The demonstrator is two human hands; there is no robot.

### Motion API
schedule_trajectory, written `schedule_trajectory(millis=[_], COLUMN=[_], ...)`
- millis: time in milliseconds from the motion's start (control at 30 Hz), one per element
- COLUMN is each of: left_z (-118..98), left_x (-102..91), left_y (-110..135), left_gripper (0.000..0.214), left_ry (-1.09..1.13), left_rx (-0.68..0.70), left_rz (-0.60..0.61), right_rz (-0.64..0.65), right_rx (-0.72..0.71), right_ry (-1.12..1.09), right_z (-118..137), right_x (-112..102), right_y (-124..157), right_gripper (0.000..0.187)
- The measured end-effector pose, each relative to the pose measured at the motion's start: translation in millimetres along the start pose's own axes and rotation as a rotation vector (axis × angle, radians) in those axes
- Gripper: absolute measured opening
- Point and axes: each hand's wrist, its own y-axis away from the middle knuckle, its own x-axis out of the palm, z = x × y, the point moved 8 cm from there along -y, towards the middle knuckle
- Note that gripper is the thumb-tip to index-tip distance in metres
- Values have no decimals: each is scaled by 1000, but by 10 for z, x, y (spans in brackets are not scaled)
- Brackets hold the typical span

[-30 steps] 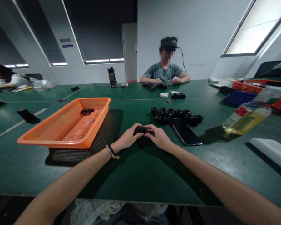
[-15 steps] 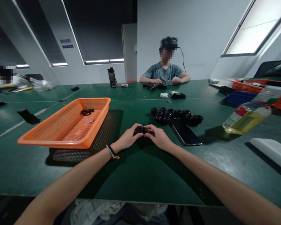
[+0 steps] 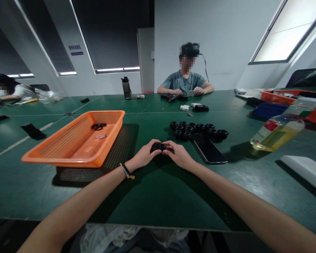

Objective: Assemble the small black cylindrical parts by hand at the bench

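Note:
Between my hands, low over the green table [image 3: 152,196], is a small black part [image 3: 158,147], rounded and too dark to make out in detail. My left hand [image 3: 145,153] is closed round its left side, thumb at the front. My right hand [image 3: 177,153] pinches its right end with thumb and fingertips. Beyond my right hand lies a cluster of round, glossy black parts [image 3: 185,130], several of them close together. A dark-screened phone [image 3: 210,149] lies flat against that cluster, to the right of my right hand.
Left stands an orange mesh basket [image 3: 65,164] with black cord-like pieces [image 3: 98,126] inside. At right, a tilted clear bottle [image 3: 279,131] holds yellow liquid, near a white box [image 3: 305,168]. Across the table a person [image 3: 185,82] sits by a power drill [image 3: 171,97]; a dark bottle [image 3: 126,88] stands farther left.
My hands and the black part stay almost still. The view has shifted very slightly.

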Motion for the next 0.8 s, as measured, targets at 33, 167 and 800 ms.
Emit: schedule_trajectory(millis=[33,167,800], left_z=[-1,6,3], left_x=[1,5,5], left_y=[0,-4,-5], left_gripper=[32,32,31], left_ry=[0,0,-6], left_rx=[0,-7,-8], left_rz=[1,0,2], right_rz=[2,-2,12], right_rx=[-1,-4,15], right_ry=[0,12,9], right_z=[-3,-6,21], right_x=[2,6,-1], right_y=[-1,-10,-1], right_gripper=[23,23,22])
